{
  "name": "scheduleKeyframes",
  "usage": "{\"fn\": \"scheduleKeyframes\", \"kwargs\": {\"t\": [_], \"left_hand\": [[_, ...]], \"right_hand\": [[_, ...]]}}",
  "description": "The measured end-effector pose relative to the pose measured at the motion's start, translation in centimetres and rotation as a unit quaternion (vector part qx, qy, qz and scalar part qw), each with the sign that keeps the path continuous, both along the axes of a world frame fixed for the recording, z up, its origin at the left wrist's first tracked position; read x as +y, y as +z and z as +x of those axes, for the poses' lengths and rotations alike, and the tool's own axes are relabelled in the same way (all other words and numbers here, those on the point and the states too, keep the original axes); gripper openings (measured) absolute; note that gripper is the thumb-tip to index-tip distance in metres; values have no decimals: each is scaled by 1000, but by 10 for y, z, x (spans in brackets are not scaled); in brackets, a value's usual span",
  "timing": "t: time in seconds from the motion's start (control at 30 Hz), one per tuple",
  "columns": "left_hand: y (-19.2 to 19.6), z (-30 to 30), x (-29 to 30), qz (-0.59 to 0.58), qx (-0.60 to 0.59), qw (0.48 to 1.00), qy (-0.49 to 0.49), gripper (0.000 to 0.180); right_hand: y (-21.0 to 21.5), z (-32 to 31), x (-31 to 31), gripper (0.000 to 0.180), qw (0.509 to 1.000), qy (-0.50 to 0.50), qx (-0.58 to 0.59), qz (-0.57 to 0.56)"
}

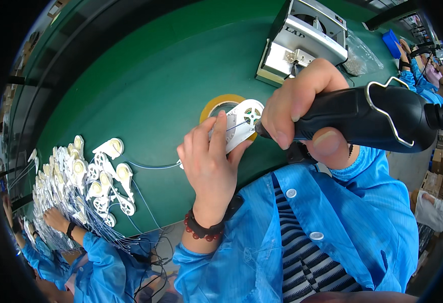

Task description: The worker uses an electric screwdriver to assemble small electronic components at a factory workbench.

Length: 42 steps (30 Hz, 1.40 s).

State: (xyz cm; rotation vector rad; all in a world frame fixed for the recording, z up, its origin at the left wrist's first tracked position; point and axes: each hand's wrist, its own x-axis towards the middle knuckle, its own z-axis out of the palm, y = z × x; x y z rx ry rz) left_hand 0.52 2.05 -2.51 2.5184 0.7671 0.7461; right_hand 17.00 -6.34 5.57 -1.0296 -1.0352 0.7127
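Housing (238, 135), white and elongated, sits slantwise over the worktop (150, 106) in front of the person, its rounded end up and to the right. That end carries a spoked wheel (252, 114) with yellowish-green showing between the white spokes; a greyer, flat section lies lower down, partly under the fingers, and a thin blue wire crosses the white surface. It overlaps a yellow tape roll (209, 108); whether it rests on the roll cannot be told.

A clear bag (361, 54) beside the silver machine (310, 40) holds small pale pieces, too small to make out. Farther off at the upper right is a blue bin (391, 44), close to another person's hands; its contents are unclear.

The left hand (208, 151) reaches up from below, wrist wearing dark and red beads, its fingers clamped on the housing: fingertips over the grey section, thumb along the lower right edge. The right hand (310, 108) comes in from the right, its fingers wrapped around a black screwdriver (355, 113) held nearly level, the tip pointing left at the wheel end. Whether the tip touches cannot be told.

At the left, a heap of similar white parts (75, 169) trails blue-grey wires, with a co-worker's hand (56, 220) at its near side.
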Motion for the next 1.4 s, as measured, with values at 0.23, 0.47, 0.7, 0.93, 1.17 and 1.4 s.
{"fn": "scheduleKeyframes", "kwargs": {"t": [0.23,0.47,0.7,0.93,1.17,1.4], "left_hand": [[-1,-3,-1,9,10,1000,4,69],[5,1,-1,2,-11,1000,-6,67],[0,0,0,5,0,1000,6,70],[4,3,-4,-18,23,1000,12,68],[4,3,-4,-19,37,999,21,70],[3,4,-4,-19,36,999,19,69]], "right_hand": [[11,13,-4,44,978,132,-146,-71],[-20,10,8,40,984,151,-43,87],[16,23,-4,40,994,59,-16,86],[13,91,-18,31,982,-137,-102,80],[1,95,-15,30,983,-141,-98,62],[-1,97,-14,28,985,-130,-92,62]]}}
